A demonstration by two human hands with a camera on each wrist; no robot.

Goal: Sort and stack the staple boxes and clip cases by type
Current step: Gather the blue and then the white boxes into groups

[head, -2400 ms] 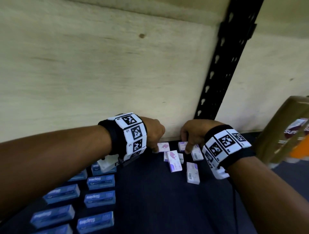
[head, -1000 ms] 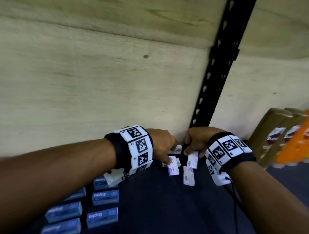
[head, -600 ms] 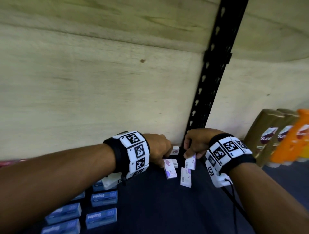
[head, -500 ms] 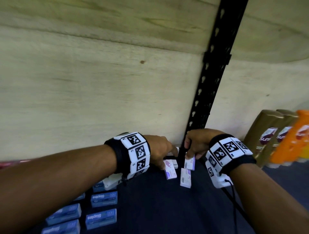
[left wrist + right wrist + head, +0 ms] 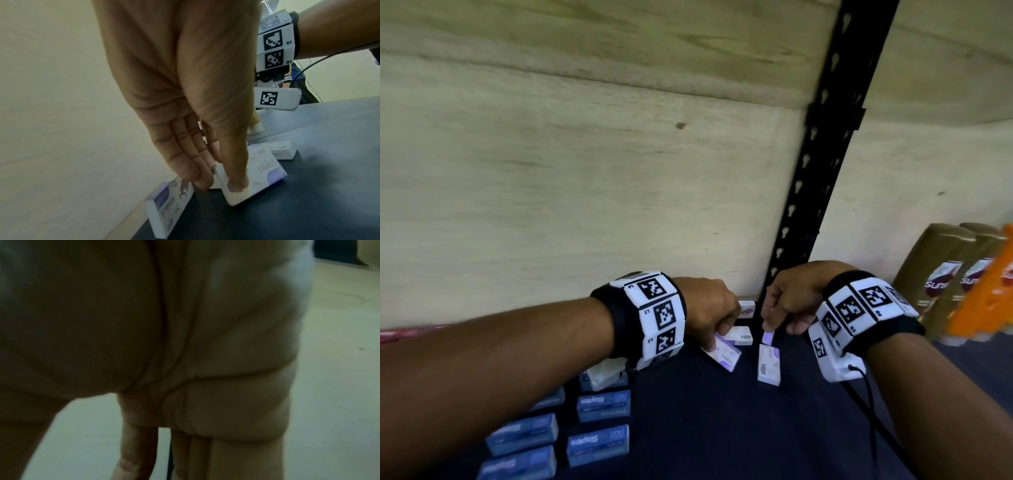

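At the left edge of the desk (image 5: 705, 428) your blue staple boxes (image 5: 597, 444) already lie in two neat rows, label side up, which reads as one type set aside while you work on the other. Moving right, your left hand (image 5: 709, 308) is curled down over a white-and-purple staple box (image 5: 724, 353) near the back edge; the left wrist view shows what the head view hides, namely that the thumb presses on the box's near end while the fingers (image 5: 185, 170) close together behind it, a pinch that tilts the box up off the desk, probably to lift it onto a pile. That same view also shows another white box (image 5: 168, 209) lying beside the back wall (image 5: 551, 205) and a third white box (image 5: 281, 151) flat just beyond the pinched one, both untouched. Further right, past the black shelf upright (image 5: 835, 154), your right hand (image 5: 791, 294) hangs over the back edge with its fingers pointing down, and in the head view they pinch a small white-and-purple box (image 5: 768, 337) by its upper end, held on end just above a flat white box (image 5: 768, 363) showing its barcode; I judge you are about to set one onto the other. The right wrist view gives only a dark, blurred palm and fingers, so it confirms nothing about that grip. At the far right, brown bottles (image 5: 935, 274) and an orange object (image 5: 989, 301) stand apart from the sorting.
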